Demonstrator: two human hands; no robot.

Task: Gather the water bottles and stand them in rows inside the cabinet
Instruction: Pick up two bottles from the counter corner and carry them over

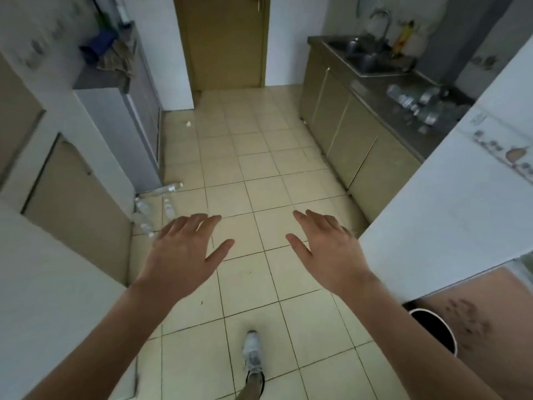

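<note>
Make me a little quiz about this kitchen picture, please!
1. True or false: the left hand holds a bottle.
2. Where do the floor bottles lie? A) by the left wall B) in the sink
3. Fill in: more bottles lie on the ____.

Key: 1 false, both hands are empty, right hand too. 2 A. 3 counter.

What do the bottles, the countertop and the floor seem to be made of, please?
Bottles: likely clear plastic, see-through with pale caps. Countertop: probably stainless steel, grey with a dull sheen, like the sink. Floor: glazed cream tiles with dark grout lines.
</note>
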